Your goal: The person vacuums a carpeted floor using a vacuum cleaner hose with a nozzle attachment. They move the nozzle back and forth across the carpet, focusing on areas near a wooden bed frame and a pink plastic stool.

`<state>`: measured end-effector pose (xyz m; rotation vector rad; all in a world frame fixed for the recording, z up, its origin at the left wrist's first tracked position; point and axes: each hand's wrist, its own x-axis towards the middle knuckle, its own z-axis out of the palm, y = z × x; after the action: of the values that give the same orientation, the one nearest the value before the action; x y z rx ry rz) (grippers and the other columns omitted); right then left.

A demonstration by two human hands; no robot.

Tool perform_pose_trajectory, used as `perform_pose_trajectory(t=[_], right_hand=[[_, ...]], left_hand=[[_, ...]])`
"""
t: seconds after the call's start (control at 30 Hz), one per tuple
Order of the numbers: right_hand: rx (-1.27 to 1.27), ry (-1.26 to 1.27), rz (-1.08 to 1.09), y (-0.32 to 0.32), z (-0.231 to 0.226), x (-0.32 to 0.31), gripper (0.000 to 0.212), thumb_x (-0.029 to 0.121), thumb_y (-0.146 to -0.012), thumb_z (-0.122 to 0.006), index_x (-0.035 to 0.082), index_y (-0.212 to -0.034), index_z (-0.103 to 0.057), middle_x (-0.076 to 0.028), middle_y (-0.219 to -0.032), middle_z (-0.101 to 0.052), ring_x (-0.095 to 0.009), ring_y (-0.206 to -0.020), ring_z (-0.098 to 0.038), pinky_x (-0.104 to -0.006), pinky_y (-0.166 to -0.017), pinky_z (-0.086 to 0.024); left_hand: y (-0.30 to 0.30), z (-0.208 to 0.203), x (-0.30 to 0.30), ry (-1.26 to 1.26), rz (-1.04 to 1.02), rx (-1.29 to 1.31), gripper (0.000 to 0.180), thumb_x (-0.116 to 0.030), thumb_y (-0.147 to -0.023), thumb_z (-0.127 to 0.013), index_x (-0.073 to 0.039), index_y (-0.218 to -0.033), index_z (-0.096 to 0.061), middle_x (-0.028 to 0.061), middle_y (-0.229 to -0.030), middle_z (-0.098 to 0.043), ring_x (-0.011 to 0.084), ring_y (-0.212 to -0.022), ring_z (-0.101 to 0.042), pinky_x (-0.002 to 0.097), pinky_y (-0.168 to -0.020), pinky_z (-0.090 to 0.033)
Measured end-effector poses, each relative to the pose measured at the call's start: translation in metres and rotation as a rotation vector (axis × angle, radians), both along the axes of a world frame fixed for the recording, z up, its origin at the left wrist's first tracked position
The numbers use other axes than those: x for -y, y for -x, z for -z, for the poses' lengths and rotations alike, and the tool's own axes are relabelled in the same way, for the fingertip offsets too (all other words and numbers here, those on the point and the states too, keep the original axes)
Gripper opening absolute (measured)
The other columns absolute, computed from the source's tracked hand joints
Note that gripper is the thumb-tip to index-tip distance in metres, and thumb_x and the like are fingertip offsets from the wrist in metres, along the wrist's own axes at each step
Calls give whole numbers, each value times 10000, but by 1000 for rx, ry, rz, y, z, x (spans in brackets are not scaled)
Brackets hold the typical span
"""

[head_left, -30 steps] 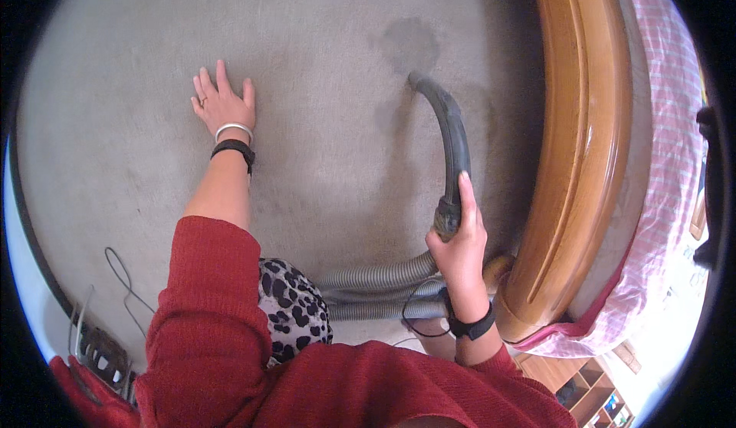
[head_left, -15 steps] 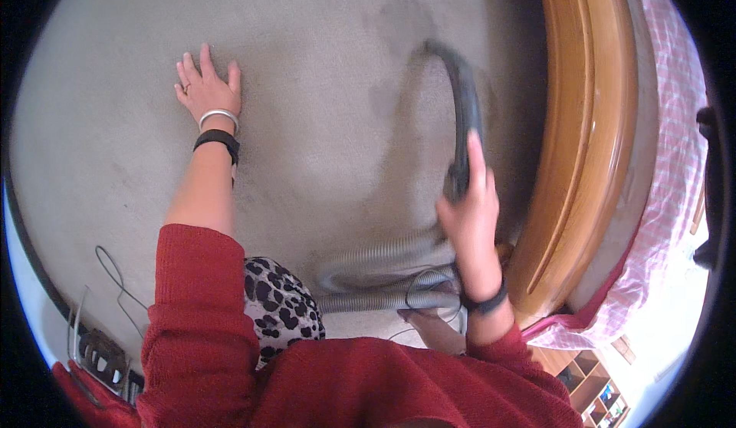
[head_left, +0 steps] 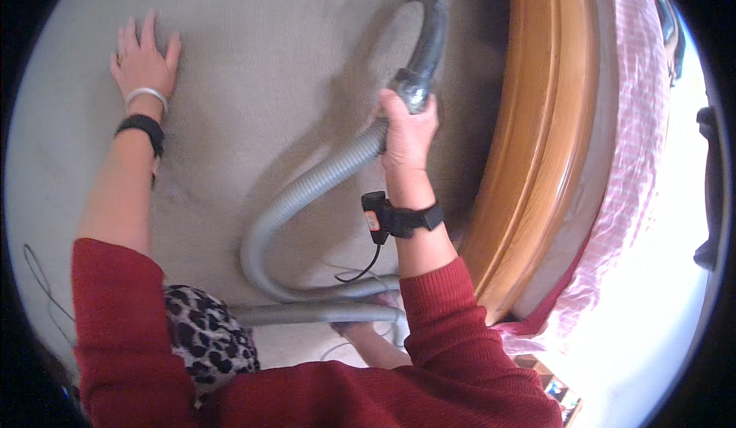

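My right hand (head_left: 410, 130) is wrapped round the dark handle of a vacuum cleaner hose (head_left: 414, 83), where the handle joins the grey ribbed tube. Beyond the hand, the dark curved end (head_left: 432, 33) arches away and bends left toward the floor; its tip is hard to make out. From the grip, the grey ribbed hose (head_left: 287, 202) loops down to the left and doubles back near my body. My left hand (head_left: 144, 60) rests flat on the grey floor (head_left: 230, 106), fingers spread, holding nothing. A bangle (head_left: 147, 94) and a black band circle the left wrist.
Along the right runs a curved wooden bed frame (head_left: 529, 121), with a pink checked cloth (head_left: 629, 106) over it. A black strapped device (head_left: 376, 217) with a cable sits on my right wrist. A thin dark cable (head_left: 38, 271) lies at the lower left.
My right hand has moved forward and left with the handle, drawing the ribbed hose out into a wider loop. The left hand appears farther left and forward, still spread on the floor.
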<state>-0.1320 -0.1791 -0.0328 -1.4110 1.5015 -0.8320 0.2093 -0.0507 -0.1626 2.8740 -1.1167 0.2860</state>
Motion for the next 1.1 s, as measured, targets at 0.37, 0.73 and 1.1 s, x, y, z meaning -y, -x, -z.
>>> perform_pose_trajectory(t=[0.37, 0.73, 1.1], right_hand=[[-535, 294, 123, 94, 40, 145, 598, 233, -613, -824, -53, -1061, -549, -122, -973, -623, -224, -864, -591, -357, -817, -484], [-357, -106, 325, 91, 38, 201, 634, 260, -744, -750, -39, -1251, -514, -132, -1242, -577, -263, -1093, -551, -379, -951, -429], [-11, -162, 430, 58, 65, 225, 357, 231, -742, -722, 25, -1004, -595, -74, -895, -617, -213, -787, -588, -392, -703, -486]], left_hand=[[-12, 24, -10, 94, 42, 75, 578, -530, -944, -432, -338, -1474, -306, 82, -1542, -299, 267, -1434, -262, 525, -1142, -206], [-12, 2, -20, 149, 65, 108, 570, -509, -941, -446, -341, -1469, -312, 57, -1531, -318, 250, -1427, -277, 531, -1132, -229], [-3, -19, -27, 78, 32, 3, 595, -502, -920, -478, -328, -1467, -321, 65, -1541, -289, 252, -1441, -235, 527, -1151, -178]])
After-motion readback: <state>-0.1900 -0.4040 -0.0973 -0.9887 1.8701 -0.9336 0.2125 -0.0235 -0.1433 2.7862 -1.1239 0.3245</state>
